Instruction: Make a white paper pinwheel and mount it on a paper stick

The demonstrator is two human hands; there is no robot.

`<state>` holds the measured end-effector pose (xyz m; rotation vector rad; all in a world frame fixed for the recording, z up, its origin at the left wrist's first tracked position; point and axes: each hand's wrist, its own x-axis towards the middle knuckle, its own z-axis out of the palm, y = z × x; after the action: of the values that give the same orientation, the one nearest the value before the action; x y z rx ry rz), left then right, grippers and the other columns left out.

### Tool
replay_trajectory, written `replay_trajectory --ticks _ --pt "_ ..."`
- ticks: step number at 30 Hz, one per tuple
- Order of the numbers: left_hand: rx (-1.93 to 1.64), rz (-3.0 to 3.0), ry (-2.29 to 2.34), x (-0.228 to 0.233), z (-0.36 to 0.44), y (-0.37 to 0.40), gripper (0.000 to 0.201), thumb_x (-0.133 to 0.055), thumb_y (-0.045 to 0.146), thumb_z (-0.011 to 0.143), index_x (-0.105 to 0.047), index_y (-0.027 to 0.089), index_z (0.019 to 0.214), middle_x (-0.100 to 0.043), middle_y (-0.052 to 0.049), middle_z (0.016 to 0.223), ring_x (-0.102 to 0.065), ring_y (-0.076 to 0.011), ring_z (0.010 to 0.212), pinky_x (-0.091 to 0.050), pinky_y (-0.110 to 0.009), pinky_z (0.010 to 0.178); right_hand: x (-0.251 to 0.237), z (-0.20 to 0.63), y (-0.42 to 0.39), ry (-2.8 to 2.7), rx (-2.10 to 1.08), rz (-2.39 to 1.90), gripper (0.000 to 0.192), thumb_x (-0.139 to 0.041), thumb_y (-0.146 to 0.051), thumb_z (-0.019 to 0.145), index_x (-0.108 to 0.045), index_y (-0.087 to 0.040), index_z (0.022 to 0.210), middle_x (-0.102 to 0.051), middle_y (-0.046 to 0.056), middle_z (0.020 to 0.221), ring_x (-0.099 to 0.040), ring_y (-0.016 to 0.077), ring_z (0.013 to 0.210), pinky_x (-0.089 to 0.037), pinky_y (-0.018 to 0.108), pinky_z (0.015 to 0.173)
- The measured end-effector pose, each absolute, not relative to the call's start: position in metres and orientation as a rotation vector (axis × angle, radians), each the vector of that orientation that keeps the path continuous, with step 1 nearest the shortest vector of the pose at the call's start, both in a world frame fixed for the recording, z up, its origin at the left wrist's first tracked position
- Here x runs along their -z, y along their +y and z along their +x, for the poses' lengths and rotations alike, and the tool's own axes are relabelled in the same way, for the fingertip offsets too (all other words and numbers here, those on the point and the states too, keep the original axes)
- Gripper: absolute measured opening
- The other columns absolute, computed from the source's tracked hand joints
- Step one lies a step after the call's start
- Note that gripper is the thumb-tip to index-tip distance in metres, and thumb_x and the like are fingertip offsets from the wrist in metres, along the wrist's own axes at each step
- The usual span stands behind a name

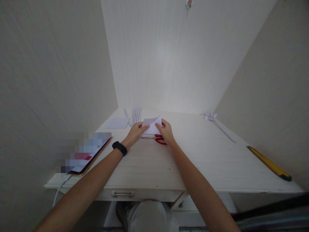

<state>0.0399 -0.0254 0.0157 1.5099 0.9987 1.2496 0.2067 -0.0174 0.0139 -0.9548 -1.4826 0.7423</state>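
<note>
Between my two hands is a white sheet of paper, held a little above the desk with its top right part bent over. My left hand, with a black band on the wrist, pinches the paper's left edge, thumb on the front. On the right edge my right hand grips it the same way, thumb in front and fingers behind. Just below the paper lies a pair of scissors with red handles, blades pointing left and partly hidden by my left hand.
Left of my hands lie flat white paper and several thin paper strips. A tablet with a cable leans at the desk's left side. Far right are a folded paper flower on a stem and a yellow cutter-like tool. Walls enclose the desk.
</note>
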Motion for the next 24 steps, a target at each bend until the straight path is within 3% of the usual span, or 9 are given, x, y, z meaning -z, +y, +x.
replay_trajectory --ticks 10,17,24 --pt "-1.270 1.513 1.101 -0.014 0.040 -0.022 0.046 -0.069 0.046 0.067 -0.069 0.008 0.093 -0.070 -0.013 0.091 -0.063 -0.0227 0.079 -0.047 -0.033 0.073 -0.020 0.200 -0.025 -1.461 -0.827 -0.819 0.022 -0.060 -0.031 0.070 -0.059 -0.016 0.087 -0.063 0.004 0.085 -0.057 0.0166 0.076 -0.047 0.028 0.068" --pt "-1.306 1.335 1.050 -0.020 0.045 -0.030 0.040 -0.073 0.042 0.063 -0.069 0.011 0.088 -0.070 -0.009 0.083 -0.063 -0.0194 0.073 -0.048 -0.030 0.069 -0.024 0.199 -0.030 -1.524 -0.831 -0.813 0.019 -0.060 -0.034 0.073 -0.058 -0.018 0.082 -0.060 0.002 0.076 -0.054 0.0147 0.068 -0.046 0.025 0.062" --pt "-1.278 1.289 1.009 -0.027 0.049 -0.037 0.043 -0.074 0.043 0.062 -0.069 0.010 0.090 -0.071 -0.011 0.086 -0.064 -0.0217 0.075 -0.048 -0.032 0.067 -0.024 0.199 -0.030 -1.480 -0.872 -0.805 0.020 -0.062 -0.036 0.073 -0.060 -0.018 0.082 -0.063 0.003 0.082 -0.057 0.0158 0.074 -0.047 0.026 0.064"
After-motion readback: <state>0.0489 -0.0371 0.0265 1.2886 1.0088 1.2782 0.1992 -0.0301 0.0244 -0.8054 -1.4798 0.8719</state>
